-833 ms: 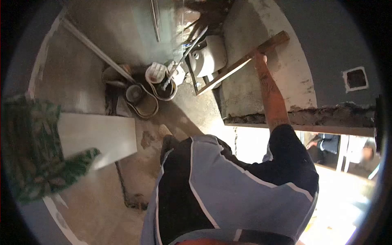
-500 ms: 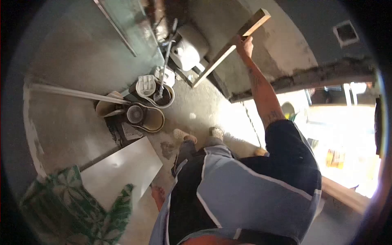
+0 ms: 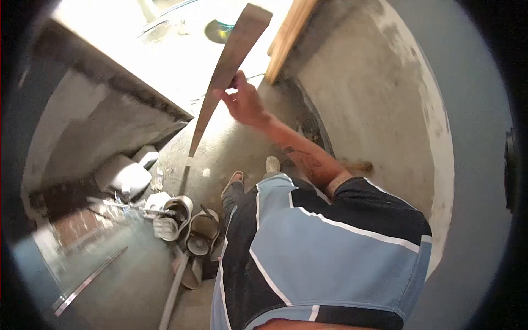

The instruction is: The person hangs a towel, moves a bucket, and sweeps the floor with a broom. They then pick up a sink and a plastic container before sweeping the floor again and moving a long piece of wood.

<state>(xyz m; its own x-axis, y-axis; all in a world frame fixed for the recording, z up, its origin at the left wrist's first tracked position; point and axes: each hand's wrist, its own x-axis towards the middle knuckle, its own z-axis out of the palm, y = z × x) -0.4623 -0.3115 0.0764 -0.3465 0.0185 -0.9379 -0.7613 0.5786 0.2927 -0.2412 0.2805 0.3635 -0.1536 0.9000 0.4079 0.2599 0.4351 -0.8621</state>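
My right hand [image 3: 245, 102] is closed around a long wooden plank [image 3: 231, 55], gripping it near its middle. The plank is held out in front of me at a slant. Its thick end is near the top of the view, against the bright doorway, and its far end points down toward the floor. Below that end stand buckets [image 3: 201, 234] with items inside. I cannot see my left hand; the left side of my body is at the lower edge of the view.
A light wooden post [image 3: 289, 41] stands at the doorway's right side. A white tank-like object [image 3: 124, 175] lies by the left wall. A pale pole [image 3: 173, 291] leans among the buckets. A glass panel [image 3: 102, 264] is at lower left. The concrete floor [image 3: 220, 148] looks wet.
My view has turned right to face the bright doorway. The plank in my right hand has swung along to the doorway. My left hand, the white board and the green cloth have left the view.
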